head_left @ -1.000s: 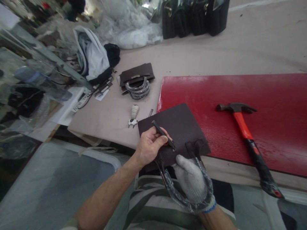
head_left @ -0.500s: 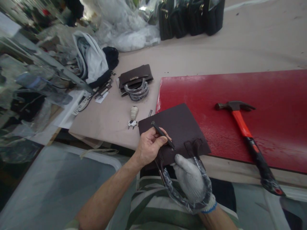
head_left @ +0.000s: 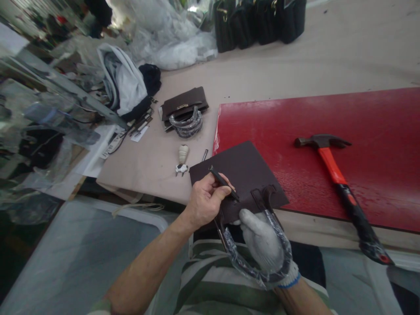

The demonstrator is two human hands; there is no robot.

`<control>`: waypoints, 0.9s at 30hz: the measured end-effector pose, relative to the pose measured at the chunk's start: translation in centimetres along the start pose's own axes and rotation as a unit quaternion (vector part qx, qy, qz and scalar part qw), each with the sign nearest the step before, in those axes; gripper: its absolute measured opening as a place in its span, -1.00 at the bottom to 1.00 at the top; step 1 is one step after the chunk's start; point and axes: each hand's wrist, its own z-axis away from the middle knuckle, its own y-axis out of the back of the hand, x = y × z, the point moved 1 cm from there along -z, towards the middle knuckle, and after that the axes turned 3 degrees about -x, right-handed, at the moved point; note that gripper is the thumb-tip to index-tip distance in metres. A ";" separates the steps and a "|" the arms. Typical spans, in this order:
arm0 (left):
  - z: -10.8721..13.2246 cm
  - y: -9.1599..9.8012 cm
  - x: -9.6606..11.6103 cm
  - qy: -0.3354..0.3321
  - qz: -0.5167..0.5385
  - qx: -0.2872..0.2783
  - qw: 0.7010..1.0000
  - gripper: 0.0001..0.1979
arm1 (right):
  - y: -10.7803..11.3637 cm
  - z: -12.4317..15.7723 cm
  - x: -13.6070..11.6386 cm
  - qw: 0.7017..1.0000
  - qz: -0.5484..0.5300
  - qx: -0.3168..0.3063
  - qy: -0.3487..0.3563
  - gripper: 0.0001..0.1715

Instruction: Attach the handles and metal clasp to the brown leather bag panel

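Note:
My bare left hand [head_left: 206, 199] is closed round a dark metal punch [head_left: 224, 183], a short rod held at a slant. Its lower end meets the dark brown leather panel [head_left: 241, 164] near the panel's front edge. My right hand [head_left: 262, 238], in a white knitted glove, pinches that front edge, thumb on top and fingers hidden beneath. A bag handle [head_left: 241, 264] wrapped in clear plastic is attached to the panel and loops round the gloved hand. The panel rests partly on a red board [head_left: 311, 175].
A claw hammer [head_left: 337, 175] with a red and black grip lies on the board. To the left are a pale-handled pronged tool [head_left: 182, 159], a small metal rod [head_left: 205, 155] and stacked brown bag panels [head_left: 185, 105]. Black bags [head_left: 259, 24] and plastic wrapping [head_left: 183, 48] stand behind.
The view has shifted slightly. Both hands keep their holds, and the punch's lower end stays at nearly the same spot on the panel.

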 end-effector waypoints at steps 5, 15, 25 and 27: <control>0.0 -0.1 0.0 0.002 -0.026 0.003 1.000 -0.92 | 0.4 0.3 0.0 0.998 0.048 0.019 -0.023 -0.74; -0.1 -0.8 0.6 -0.048 -0.111 0.001 0.993 -0.90 | -1.1 0.3 -0.7 0.999 -0.001 0.045 -0.017 -0.67; -3.6 -2.2 1.9 -0.128 -0.169 -0.039 0.977 -0.95 | -1.1 -0.9 -2.3 0.996 0.000 0.089 0.019 -0.67; -4.3 -2.4 1.4 -0.135 -0.182 -0.056 0.972 -0.95 | -0.6 -1.0 -2.2 0.995 0.004 0.102 0.015 -0.62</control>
